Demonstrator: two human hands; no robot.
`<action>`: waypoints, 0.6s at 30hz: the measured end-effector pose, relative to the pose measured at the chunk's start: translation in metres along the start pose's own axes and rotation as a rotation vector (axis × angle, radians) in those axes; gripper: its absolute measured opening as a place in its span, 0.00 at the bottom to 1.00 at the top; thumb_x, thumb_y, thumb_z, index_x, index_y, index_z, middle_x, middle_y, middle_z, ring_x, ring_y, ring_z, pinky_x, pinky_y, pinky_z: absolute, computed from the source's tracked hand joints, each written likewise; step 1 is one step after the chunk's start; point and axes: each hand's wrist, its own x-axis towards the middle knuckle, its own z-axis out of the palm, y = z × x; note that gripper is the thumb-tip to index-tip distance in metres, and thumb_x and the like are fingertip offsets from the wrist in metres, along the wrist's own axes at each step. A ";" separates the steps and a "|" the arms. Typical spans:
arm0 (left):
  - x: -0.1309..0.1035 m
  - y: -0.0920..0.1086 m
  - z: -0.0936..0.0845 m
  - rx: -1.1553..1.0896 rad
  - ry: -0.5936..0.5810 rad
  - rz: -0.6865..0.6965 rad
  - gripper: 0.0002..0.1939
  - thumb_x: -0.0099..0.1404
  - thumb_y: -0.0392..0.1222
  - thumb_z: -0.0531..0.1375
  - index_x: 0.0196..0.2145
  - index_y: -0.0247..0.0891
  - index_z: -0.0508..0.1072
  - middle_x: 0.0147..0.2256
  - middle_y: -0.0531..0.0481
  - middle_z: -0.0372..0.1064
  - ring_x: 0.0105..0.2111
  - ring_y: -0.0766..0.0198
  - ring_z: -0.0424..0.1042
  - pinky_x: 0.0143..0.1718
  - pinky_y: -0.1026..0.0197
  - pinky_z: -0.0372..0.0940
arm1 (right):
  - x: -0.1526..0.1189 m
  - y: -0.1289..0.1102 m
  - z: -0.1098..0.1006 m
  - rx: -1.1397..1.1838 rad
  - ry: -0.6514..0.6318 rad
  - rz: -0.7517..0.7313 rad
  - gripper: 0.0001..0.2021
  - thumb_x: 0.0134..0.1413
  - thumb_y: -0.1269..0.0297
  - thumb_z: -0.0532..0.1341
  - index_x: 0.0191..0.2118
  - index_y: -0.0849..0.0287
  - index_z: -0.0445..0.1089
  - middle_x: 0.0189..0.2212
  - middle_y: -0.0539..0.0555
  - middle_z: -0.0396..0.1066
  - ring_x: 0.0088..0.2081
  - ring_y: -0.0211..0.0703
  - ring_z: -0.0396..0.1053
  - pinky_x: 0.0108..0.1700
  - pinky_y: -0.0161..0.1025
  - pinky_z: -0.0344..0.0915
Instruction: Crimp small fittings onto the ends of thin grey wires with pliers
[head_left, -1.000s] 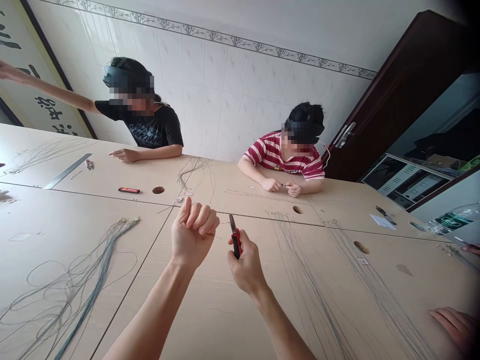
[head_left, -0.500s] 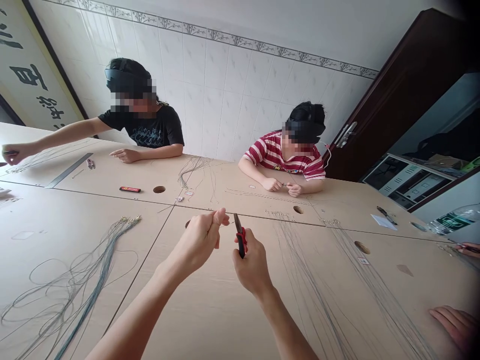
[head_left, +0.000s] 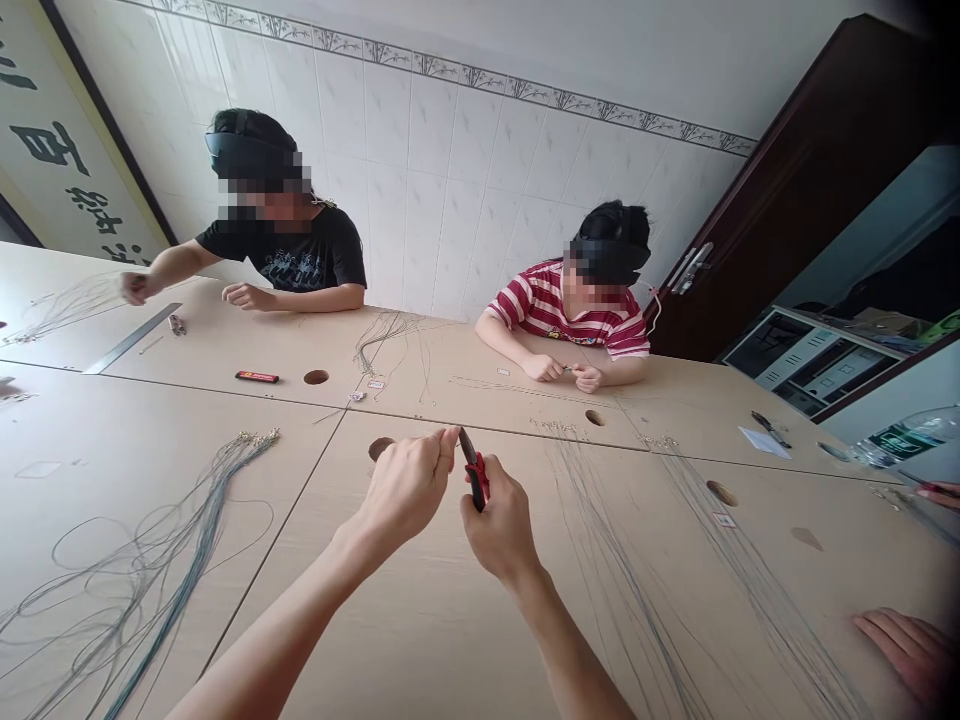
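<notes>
Gripping red-handled pliers [head_left: 478, 480], the right hand [head_left: 501, 518] meets the left hand [head_left: 409, 487], its fingertips pinched on something hidden, cords [head_left: 206, 530] lying left.

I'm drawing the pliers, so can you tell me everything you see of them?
The pliers have a narrow, dark, metal-looking nose and red and black handles, perhaps plastic. The right hand grips the handles, hiding part. They're above the table, pointing forward and slightly left, tip beside the left hand; I can't tell if they touch. The jaws look closed.
</notes>
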 end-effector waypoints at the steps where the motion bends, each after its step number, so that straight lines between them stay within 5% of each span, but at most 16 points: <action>1: 0.000 -0.001 0.002 0.002 0.007 0.000 0.22 0.72 0.48 0.41 0.20 0.43 0.51 0.14 0.56 0.47 0.16 0.62 0.48 0.23 0.62 0.45 | 0.000 0.001 0.001 0.002 0.007 0.006 0.07 0.44 0.74 0.52 0.32 0.55 0.57 0.25 0.48 0.66 0.26 0.42 0.64 0.28 0.36 0.57; 18: -0.001 -0.012 0.015 -0.099 -0.010 -0.028 0.23 0.72 0.50 0.41 0.21 0.42 0.55 0.15 0.56 0.50 0.19 0.62 0.52 0.25 0.61 0.48 | 0.002 0.006 0.002 0.084 -0.021 0.102 0.06 0.45 0.73 0.52 0.31 0.55 0.58 0.25 0.47 0.65 0.25 0.40 0.60 0.29 0.36 0.57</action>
